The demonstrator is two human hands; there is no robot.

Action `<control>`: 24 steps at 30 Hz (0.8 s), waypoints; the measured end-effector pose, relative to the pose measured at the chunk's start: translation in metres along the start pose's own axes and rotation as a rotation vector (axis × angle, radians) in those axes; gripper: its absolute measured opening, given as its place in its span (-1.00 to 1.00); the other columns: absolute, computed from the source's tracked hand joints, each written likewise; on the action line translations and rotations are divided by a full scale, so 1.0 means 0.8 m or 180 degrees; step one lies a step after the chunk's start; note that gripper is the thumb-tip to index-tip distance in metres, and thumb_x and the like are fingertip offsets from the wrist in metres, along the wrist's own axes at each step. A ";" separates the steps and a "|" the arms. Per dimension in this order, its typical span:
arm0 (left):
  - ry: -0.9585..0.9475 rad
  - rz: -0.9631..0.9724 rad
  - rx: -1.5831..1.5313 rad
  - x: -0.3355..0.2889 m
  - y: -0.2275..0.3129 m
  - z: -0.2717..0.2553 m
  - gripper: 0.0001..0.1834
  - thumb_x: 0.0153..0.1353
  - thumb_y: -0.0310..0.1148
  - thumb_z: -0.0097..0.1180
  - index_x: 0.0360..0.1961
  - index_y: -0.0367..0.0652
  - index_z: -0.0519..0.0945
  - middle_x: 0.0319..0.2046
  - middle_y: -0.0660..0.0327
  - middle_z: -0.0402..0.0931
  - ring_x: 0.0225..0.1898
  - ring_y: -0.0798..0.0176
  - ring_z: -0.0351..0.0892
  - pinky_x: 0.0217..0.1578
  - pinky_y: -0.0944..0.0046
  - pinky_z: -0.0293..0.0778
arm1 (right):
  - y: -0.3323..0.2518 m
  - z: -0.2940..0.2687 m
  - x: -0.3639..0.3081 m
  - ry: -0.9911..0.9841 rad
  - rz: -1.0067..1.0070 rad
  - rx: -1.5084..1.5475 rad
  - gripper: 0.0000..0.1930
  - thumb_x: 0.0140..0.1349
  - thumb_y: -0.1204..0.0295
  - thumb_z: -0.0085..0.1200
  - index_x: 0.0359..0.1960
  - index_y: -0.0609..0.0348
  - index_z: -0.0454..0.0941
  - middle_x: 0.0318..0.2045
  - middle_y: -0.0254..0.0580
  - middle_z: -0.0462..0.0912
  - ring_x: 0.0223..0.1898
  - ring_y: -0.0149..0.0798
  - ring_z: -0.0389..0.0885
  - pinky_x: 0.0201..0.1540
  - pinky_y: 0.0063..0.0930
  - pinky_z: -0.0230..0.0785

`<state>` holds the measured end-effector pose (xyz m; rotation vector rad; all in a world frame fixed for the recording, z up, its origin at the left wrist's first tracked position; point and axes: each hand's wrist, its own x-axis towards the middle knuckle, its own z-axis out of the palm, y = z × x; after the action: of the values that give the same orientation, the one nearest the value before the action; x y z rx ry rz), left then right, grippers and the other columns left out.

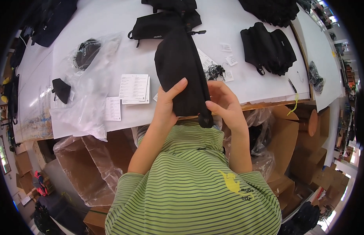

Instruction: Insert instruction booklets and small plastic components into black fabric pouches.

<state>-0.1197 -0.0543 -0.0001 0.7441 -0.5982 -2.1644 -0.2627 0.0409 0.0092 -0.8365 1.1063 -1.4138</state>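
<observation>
One black pouch (178, 58) is held above the near edge of the white surface (264, 85). At its seven o'clock, the left hand (167, 100) has its grip pinching the pouch, thumb on top. At five o'clock the right hand (231, 107) curls, thumb tip by the edge; whether its grip pinches cannot be told. White cards (133, 88) lie between eight and nine.

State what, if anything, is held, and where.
A long black fabric pouch: the left hand holds its left side near the lower end, the right hand its right edge.
</observation>
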 end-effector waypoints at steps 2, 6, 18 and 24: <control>-0.0036 -0.0128 0.0072 -0.004 -0.003 0.001 -0.46 0.17 -0.37 0.15 0.14 -0.27 0.29 -0.07 0.07 0.47 -0.08 0.16 0.56 -0.06 0.20 0.55 | 0.008 0.000 -0.001 0.0032 -0.0446 -0.0508 -0.51 0.08 0.59 0.16 0.08 0.15 0.33 -0.13 -0.23 0.50 -0.13 -0.39 0.47 -0.10 -0.50 0.36; -0.0183 -0.0299 0.0051 -0.004 -0.011 -0.003 -0.48 0.17 -0.36 0.15 0.13 -0.29 0.30 -0.07 0.05 0.47 -0.10 0.16 0.57 -0.10 0.21 0.57 | 0.012 0.007 -0.005 0.0296 -0.0404 -0.0920 -0.46 0.07 0.61 0.16 0.11 0.12 0.28 -0.17 -0.26 0.48 -0.15 -0.40 0.46 -0.13 -0.52 0.37; -0.0051 -0.0170 0.0083 -0.002 -0.015 -0.007 -0.55 0.18 -0.35 0.15 0.06 -0.31 0.38 -0.16 0.07 0.53 -0.18 0.20 0.61 -0.17 0.23 0.59 | 0.001 -0.003 -0.013 -0.0133 0.0010 -0.0384 -0.48 0.09 0.59 0.16 0.09 0.13 0.25 -0.24 -0.28 0.49 -0.20 -0.43 0.49 -0.23 -0.58 0.43; 0.0018 -0.0139 0.0087 -0.004 -0.019 -0.008 -0.53 0.11 -0.39 0.24 0.02 -0.33 0.41 -0.18 0.12 0.54 -0.22 0.26 0.60 -0.22 0.29 0.59 | 0.004 0.004 -0.013 -0.0019 0.0251 -0.0570 -0.35 0.04 0.64 0.18 0.16 0.12 0.13 -0.21 -0.20 0.45 -0.25 -0.42 0.50 -0.33 -0.68 0.40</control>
<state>-0.1215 -0.0434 -0.0130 0.7843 -0.6148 -2.1975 -0.2576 0.0510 0.0083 -0.9129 1.2613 -1.2594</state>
